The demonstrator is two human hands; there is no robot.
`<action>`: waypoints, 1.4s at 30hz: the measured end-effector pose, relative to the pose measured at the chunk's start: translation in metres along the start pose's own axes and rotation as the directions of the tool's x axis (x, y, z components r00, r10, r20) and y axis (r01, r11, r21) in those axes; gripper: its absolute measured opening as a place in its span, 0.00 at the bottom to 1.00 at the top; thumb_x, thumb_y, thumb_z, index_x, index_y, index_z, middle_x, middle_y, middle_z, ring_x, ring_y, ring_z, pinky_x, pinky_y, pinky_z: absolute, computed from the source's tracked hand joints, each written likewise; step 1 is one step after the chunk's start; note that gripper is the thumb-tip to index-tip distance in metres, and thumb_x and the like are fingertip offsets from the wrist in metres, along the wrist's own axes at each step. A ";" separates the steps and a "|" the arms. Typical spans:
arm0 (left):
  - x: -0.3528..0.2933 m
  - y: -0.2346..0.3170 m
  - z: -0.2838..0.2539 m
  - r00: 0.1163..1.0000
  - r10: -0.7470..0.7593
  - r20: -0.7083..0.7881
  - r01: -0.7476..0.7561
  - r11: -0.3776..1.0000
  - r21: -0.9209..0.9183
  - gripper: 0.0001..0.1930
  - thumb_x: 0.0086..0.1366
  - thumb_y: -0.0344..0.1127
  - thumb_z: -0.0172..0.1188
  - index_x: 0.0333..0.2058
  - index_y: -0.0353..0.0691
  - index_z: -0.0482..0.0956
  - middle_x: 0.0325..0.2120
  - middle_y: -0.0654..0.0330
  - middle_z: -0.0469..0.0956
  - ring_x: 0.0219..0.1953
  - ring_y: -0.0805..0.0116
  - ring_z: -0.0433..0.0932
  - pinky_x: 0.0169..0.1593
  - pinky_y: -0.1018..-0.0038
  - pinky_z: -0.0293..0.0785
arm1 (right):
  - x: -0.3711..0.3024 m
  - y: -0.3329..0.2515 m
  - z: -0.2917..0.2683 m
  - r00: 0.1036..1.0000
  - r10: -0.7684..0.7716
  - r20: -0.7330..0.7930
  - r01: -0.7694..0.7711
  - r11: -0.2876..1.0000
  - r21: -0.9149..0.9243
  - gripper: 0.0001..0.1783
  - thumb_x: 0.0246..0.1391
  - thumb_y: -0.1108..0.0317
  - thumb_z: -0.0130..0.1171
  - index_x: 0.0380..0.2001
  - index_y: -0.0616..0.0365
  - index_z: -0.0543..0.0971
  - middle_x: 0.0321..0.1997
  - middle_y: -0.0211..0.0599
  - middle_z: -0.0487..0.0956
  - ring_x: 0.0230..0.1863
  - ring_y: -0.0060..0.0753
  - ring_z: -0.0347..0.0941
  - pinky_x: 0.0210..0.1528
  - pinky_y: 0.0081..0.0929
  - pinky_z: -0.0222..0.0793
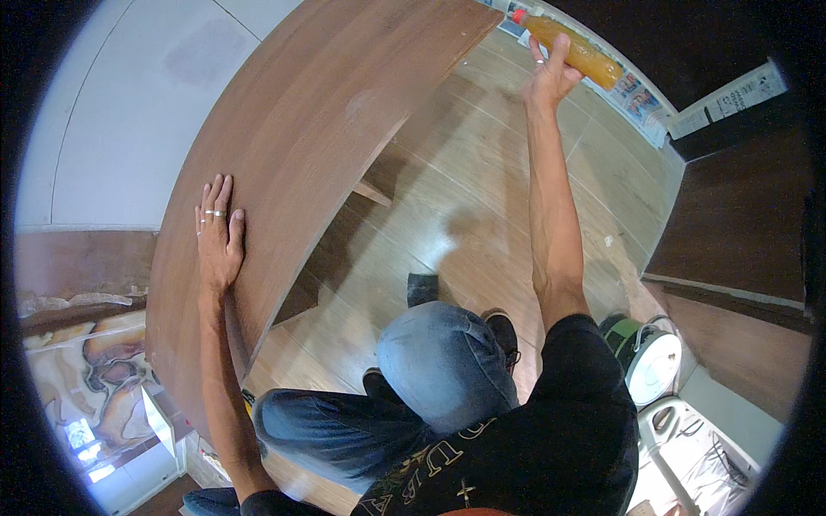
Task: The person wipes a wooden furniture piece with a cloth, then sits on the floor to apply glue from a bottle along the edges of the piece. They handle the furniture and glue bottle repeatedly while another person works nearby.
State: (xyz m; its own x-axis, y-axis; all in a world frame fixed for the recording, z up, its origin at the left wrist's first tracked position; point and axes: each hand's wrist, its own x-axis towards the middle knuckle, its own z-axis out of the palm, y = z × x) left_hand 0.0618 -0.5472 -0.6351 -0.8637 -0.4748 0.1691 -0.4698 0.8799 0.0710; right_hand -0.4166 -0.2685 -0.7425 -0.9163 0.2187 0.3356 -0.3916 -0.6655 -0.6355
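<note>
My right hand point(553, 76), at the end of an outstretched arm, grips a clear plastic bottle point(578, 53) of amber liquid with a red cap. The bottle lies tilted in the grasp, cap toward the upper left, close to the far corner of a brown wood-grain panel point(301, 112). Flat on that panel rests my left hand point(220, 232), its fingers stretched out and nothing in them. The panel curves across the view from lower left to upper middle.
Below the panel a wooden leg point(372, 193) shows above the tiled floor point(482, 163). Printed paper point(641, 105) lines the far right floor edge. A green bucket with a white lid point(654, 368) stands at my right, near a white crate point(705, 464). Dark cabinet panels point(731, 215) border the right side.
</note>
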 end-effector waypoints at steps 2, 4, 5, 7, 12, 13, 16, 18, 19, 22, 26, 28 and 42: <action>-0.001 0.002 -0.002 1.000 -0.003 0.001 0.003 1.000 -0.001 0.27 0.77 0.48 0.41 0.71 0.50 0.61 0.72 0.58 0.57 0.76 0.53 0.49 0.75 0.49 0.39 | -0.008 -0.012 -0.002 1.000 0.023 -0.004 -0.023 0.999 0.036 0.21 0.67 0.66 0.58 0.59 0.55 0.65 0.61 0.42 0.72 0.61 0.43 0.73 0.59 0.60 0.76; 0.000 0.003 -0.002 1.000 -0.006 -0.003 0.006 1.000 -0.013 0.27 0.76 0.48 0.41 0.71 0.50 0.61 0.72 0.57 0.57 0.76 0.53 0.49 0.75 0.49 0.39 | -0.028 -0.027 -0.001 0.998 0.044 -0.037 -0.040 0.994 0.098 0.21 0.67 0.65 0.58 0.58 0.55 0.66 0.61 0.42 0.72 0.61 0.43 0.73 0.60 0.61 0.75; -0.003 0.002 -0.003 1.000 -0.011 0.002 0.011 1.000 -0.016 0.27 0.76 0.48 0.41 0.71 0.50 0.61 0.72 0.57 0.57 0.76 0.52 0.49 0.75 0.49 0.39 | -0.042 -0.037 0.000 0.997 0.071 -0.017 -0.068 0.990 0.125 0.21 0.67 0.63 0.58 0.59 0.54 0.67 0.62 0.41 0.72 0.62 0.44 0.72 0.61 0.62 0.74; -0.006 -0.002 -0.002 1.000 -0.004 -0.005 0.004 1.000 0.001 0.27 0.76 0.48 0.41 0.71 0.50 0.61 0.72 0.57 0.57 0.75 0.52 0.49 0.75 0.50 0.39 | -0.076 -0.054 0.001 0.989 0.147 0.030 -0.150 0.973 0.177 0.21 0.68 0.61 0.56 0.59 0.54 0.68 0.63 0.40 0.72 0.62 0.44 0.72 0.63 0.62 0.72; -0.005 -0.009 0.004 1.000 0.008 -0.022 -0.008 1.000 0.010 0.27 0.76 0.48 0.41 0.71 0.50 0.61 0.72 0.56 0.57 0.75 0.52 0.49 0.75 0.50 0.39 | -0.154 -0.082 0.002 0.889 0.436 0.143 -0.458 0.839 0.294 0.24 0.69 0.54 0.54 0.61 0.51 0.68 0.63 0.37 0.73 0.64 0.43 0.71 0.67 0.57 0.68; -0.004 -0.013 0.004 1.000 0.012 -0.021 -0.012 1.000 0.018 0.27 0.76 0.48 0.41 0.71 0.50 0.61 0.72 0.56 0.57 0.75 0.52 0.49 0.75 0.50 0.39 | -0.167 -0.083 0.002 0.853 0.492 0.173 -0.521 0.787 0.330 0.24 0.69 0.52 0.54 0.62 0.51 0.67 0.63 0.37 0.74 0.64 0.43 0.70 0.67 0.55 0.68; -0.003 -0.015 0.007 1.000 0.005 -0.007 -0.005 1.000 0.018 0.27 0.76 0.49 0.42 0.71 0.51 0.61 0.72 0.56 0.57 0.75 0.53 0.49 0.75 0.49 0.39 | -0.194 -0.082 0.010 0.815 0.547 0.191 -0.574 0.720 0.389 0.22 0.68 0.56 0.56 0.60 0.49 0.68 0.61 0.36 0.74 0.61 0.43 0.73 0.61 0.58 0.74; -0.001 -0.015 0.005 1.000 0.009 -0.007 -0.009 1.000 0.013 0.27 0.76 0.50 0.42 0.71 0.52 0.61 0.72 0.56 0.56 0.75 0.53 0.49 0.75 0.49 0.39 | -0.204 -0.082 0.012 0.806 0.551 0.217 -0.588 0.700 0.406 0.22 0.68 0.56 0.56 0.60 0.49 0.68 0.61 0.36 0.74 0.61 0.43 0.73 0.60 0.57 0.75; -0.002 -0.016 0.007 1.000 0.007 -0.010 -0.007 1.000 0.007 0.27 0.76 0.50 0.42 0.71 0.52 0.61 0.72 0.56 0.56 0.76 0.53 0.49 0.75 0.49 0.39 | -0.210 -0.082 0.012 0.803 0.551 0.227 -0.592 0.691 0.416 0.22 0.68 0.56 0.56 0.60 0.49 0.67 0.61 0.36 0.74 0.61 0.43 0.74 0.60 0.57 0.75; -0.006 -0.019 0.005 1.000 0.003 -0.009 -0.003 1.000 0.018 0.27 0.76 0.51 0.42 0.70 0.52 0.61 0.72 0.56 0.57 0.75 0.53 0.49 0.75 0.49 0.40 | -0.225 -0.085 0.019 0.842 0.505 0.192 -0.538 0.757 0.371 0.23 0.68 0.55 0.55 0.61 0.49 0.67 0.63 0.37 0.73 0.64 0.43 0.70 0.64 0.58 0.70; -0.003 -0.021 0.010 1.000 -0.001 -0.008 0.001 1.000 0.010 0.28 0.76 0.51 0.42 0.71 0.53 0.60 0.73 0.57 0.55 0.76 0.52 0.47 0.75 0.47 0.39 | -0.239 -0.085 0.023 0.923 0.360 0.137 -0.385 0.874 0.296 0.21 0.69 0.61 0.56 0.61 0.50 0.66 0.63 0.37 0.72 0.64 0.43 0.70 0.62 0.62 0.72; -0.003 -0.022 0.010 1.000 0.000 -0.008 0.000 1.000 -0.003 0.28 0.77 0.51 0.42 0.71 0.53 0.60 0.73 0.58 0.54 0.76 0.52 0.46 0.75 0.46 0.38 | -0.246 -0.086 0.028 0.949 0.298 0.106 -0.316 0.905 0.286 0.21 0.69 0.63 0.56 0.61 0.51 0.66 0.62 0.38 0.72 0.64 0.42 0.70 0.62 0.63 0.71; -0.010 -0.024 0.016 0.997 -0.012 -0.073 0.012 1.000 -0.004 0.28 0.75 0.53 0.43 0.70 0.53 0.63 0.71 0.57 0.59 0.75 0.53 0.51 0.75 0.49 0.43 | -0.284 -0.106 0.049 0.925 0.375 -0.066 -0.379 0.923 -0.071 0.18 0.68 0.68 0.55 0.56 0.64 0.70 0.54 0.39 0.76 0.54 0.32 0.75 0.60 0.42 0.73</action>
State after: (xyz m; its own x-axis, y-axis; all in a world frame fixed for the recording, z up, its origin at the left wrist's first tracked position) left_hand 0.0785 -0.5636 -0.6541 -0.8423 -0.4830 0.2392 -0.4793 0.8742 0.0774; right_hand -0.1106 -0.2952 -0.7362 -0.9997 -0.0001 0.0257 -0.0195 -0.6463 -0.7628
